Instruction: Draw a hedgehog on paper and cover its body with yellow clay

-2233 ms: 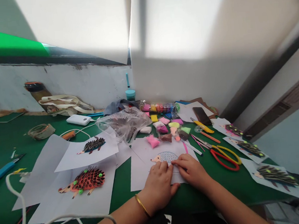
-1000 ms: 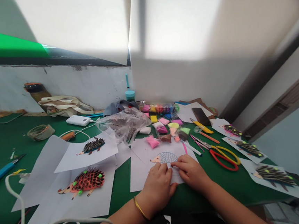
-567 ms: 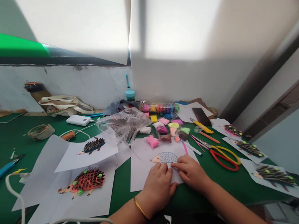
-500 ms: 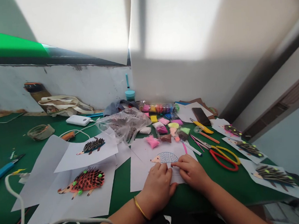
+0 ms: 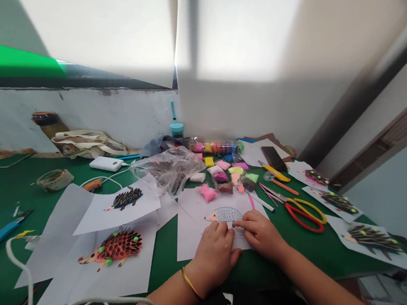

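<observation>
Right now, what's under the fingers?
White paper shows around the left fingers and right fingers, with a hedgehog picture showing beyond them. Anything directly beneath the fingers is covered, so I can't tell.

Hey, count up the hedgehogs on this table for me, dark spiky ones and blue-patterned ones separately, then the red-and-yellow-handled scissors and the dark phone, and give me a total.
Dark spiky hedgehogs: 5
Blue-patterned hedgehog: 1
Red-and-yellow-handled scissors: 1
Dark phone: 1
Total: 8
</observation>
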Tool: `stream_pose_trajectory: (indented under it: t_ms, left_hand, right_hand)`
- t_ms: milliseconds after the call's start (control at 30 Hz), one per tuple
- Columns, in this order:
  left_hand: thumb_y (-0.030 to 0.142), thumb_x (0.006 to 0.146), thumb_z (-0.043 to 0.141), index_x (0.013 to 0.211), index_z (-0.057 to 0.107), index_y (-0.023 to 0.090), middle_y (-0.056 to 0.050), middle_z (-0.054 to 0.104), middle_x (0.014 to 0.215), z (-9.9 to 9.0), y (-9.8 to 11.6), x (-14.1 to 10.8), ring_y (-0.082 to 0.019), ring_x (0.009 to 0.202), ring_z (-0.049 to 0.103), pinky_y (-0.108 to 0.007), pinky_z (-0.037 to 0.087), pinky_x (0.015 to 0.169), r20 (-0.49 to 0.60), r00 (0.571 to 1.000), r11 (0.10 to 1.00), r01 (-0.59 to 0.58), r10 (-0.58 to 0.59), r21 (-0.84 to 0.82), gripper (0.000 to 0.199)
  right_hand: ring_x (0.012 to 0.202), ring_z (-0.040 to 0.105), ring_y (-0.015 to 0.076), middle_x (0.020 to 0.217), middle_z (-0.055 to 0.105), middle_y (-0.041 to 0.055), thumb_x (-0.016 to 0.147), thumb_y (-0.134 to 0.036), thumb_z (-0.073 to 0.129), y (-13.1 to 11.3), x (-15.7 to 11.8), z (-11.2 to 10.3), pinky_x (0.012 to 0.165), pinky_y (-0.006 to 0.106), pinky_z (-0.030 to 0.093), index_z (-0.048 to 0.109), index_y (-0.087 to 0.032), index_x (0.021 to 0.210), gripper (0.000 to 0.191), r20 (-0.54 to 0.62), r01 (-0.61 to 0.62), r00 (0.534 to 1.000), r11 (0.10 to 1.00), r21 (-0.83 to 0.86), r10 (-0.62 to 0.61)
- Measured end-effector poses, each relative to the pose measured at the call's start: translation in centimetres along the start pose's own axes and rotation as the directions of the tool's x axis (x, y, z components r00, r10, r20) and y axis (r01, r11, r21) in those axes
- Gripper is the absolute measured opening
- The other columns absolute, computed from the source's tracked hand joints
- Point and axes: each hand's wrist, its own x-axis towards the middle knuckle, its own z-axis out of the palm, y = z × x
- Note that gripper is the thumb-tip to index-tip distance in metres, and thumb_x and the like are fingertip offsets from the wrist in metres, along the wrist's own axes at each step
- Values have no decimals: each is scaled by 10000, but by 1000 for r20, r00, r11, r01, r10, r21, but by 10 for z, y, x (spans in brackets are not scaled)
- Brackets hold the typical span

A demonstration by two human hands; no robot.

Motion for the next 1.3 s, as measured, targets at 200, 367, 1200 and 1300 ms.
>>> stream_pose_trajectory:
  t_ms: [200, 367, 1200, 1300]
  left_hand:
    - [334, 839, 639, 1199, 550, 168, -92, 553, 1101, 1, 0, -1, -292, 1029, 502, -456, 472, 894, -7, 1000, 1000, -7, 7, -9, 406]
    - [338, 844, 629, 1165, 558, 172, -93, 555, 1091, 0, 0, -1, -293, 1030, 503, -457, 472, 885, -5, 1000, 1000, -6, 6, -11, 369]
    - [331, 839, 631, 1107, 557, 184, -86, 548, 1066, -3, 1, 0, -287, 1021, 502, -449, 464, 881, 7, 1000, 1000, 5, -5, -14, 315]
    - [326, 835, 635, 1131, 554, 182, -86, 549, 1066, -2, 0, 0, -287, 1024, 500, -448, 465, 886, 1, 1000, 1000, 5, -5, -15, 338]
  right_hand:
    - [840, 548, 206, 863, 619, 56, 792, -43, 513, -1, 0, 1, 766, 359, 473, 730, -223, 1016, 360, 35, 27, 999, 999, -26, -26]
    - [849, 544, 208, 865, 612, 64, 831, -66, 489, -1, 0, 0, 763, 366, 480, 713, -211, 1066, 356, 4, 5, 1000, 1000, -14, -5]
    - [866, 551, 212, 879, 602, 58, 817, -54, 483, 5, 2, 1, 787, 367, 487, 691, -233, 1114, 405, -17, -44, 999, 999, -6, 44]
    - [854, 548, 211, 873, 606, 58, 814, -64, 490, 2, 3, 1, 780, 367, 486, 702, -232, 1089, 385, 16, -43, 999, 998, -38, 44]
